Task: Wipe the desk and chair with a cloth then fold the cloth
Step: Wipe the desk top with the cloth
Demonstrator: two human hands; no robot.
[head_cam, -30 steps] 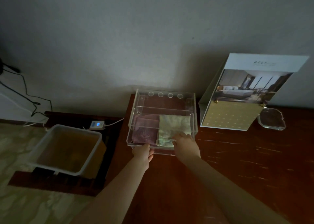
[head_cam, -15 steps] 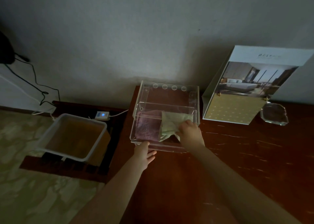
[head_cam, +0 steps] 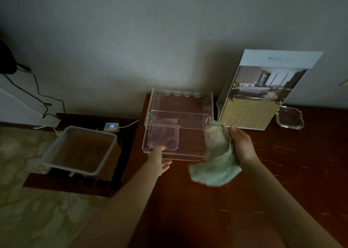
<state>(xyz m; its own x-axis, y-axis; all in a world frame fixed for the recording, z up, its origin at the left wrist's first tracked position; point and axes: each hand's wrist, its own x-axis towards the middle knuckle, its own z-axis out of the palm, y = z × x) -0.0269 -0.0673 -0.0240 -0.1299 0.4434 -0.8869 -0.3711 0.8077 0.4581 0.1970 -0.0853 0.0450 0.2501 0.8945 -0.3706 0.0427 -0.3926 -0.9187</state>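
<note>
Found the opening step in hand: fetching the cloth, with no wiping of counter or chair yet begun. Noted the green cloth raised in the right grip, pinched at its bunched upper end between thumb and fingers and hanging loose over the counter, just beside the front right corner of the clear tray. Could not tell whether its lower edge touched the wood. Noted the left grip spread and relaxed at the tray's front lip, holding nothing, one digit reaching over the lip toward the purple cloth lying flat in the tray's left half. Saw no chair in view. Judged the next move to call for opening the cloth out flat under the palm, laying it on the counter and starting strokes across the bare wood, keeping clear of the standing brochure at the back. Judged the left grip free to let go of the tray. Compared with half a second before: found the green cloth then inside the tray's right half, against the purple one, under the right grip; found it now lifted out and carried right. Recorded the left grip at much the same spot on the front lip.
</note>
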